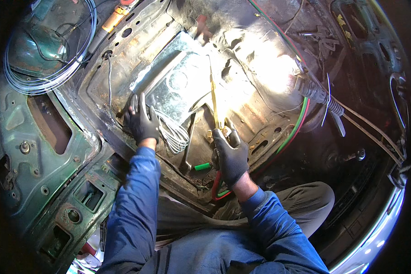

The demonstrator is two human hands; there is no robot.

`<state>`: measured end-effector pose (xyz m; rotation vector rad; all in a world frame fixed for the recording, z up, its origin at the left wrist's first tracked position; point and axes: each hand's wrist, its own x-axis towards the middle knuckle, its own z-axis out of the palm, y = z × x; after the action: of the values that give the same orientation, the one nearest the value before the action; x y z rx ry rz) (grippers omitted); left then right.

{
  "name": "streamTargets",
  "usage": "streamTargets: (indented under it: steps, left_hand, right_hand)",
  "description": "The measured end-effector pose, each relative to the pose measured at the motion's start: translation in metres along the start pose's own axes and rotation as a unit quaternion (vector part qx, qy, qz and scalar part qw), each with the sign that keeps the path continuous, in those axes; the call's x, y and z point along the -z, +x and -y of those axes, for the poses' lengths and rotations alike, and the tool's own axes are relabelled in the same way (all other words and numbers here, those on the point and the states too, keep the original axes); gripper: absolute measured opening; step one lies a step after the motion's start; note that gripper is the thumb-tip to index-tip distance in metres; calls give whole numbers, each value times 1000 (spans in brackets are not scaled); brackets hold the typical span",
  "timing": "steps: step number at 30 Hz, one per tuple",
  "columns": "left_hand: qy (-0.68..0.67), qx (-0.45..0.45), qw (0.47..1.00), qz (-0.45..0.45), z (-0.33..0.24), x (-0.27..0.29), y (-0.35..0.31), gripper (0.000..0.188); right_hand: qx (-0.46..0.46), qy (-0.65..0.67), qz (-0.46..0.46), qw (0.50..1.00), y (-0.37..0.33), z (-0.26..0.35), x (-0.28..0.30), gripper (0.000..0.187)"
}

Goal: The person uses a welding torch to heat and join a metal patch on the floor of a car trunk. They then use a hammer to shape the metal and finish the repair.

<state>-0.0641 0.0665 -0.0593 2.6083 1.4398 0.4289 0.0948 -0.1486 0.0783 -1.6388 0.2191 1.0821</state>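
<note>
A brass gas torch (pixel 216 105) is gripped in my right hand (pixel 231 153), black-gloved and closed round its valve end. Its long thin nozzle points away from me, beside a shiny sheet metal panel (pixel 169 98). My left hand (pixel 142 119), in a black glove too, rests with its fingers apart at the panel's near left corner. A raised metal strip (pixel 163 71) runs along the panel there. Just right of that hand lies a bundle of thin wire or rods (pixel 174 135). Between my hands is a bent metal rod with a green handle (pixel 202 166).
Red and green hoses (pixel 301 119) curve across the rusty car floor. A wire coil (pixel 48 84) and an orange-and-grey power tool (pixel 115 19) lie far left. A lamp (pixel 291 82) glares at right, near locking pliers (pixel 321 40). Green bodywork (pixel 54 150) edges the left.
</note>
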Motion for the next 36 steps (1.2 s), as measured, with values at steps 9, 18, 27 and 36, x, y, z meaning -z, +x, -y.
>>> streamTargets:
  steps: [9,18,27,36]
  left_hand:
    - [-129,133,961,207,119,-95,43,52]
    - [-177,116,963,168,73,-77,10,47]
    - [23,56,976,211,31,-46,-63,56]
    - [110,-7,988,108,23,-25,-56,44]
  right_hand:
    - [-5,18,-2,1000,-4,10,-12,31]
    - [16,2,-22,1000,-1,8,-6,25]
    - [-24,2,8,1000,-8,13,1,61]
    - [-18,21,2,1000,-1,10,3,51]
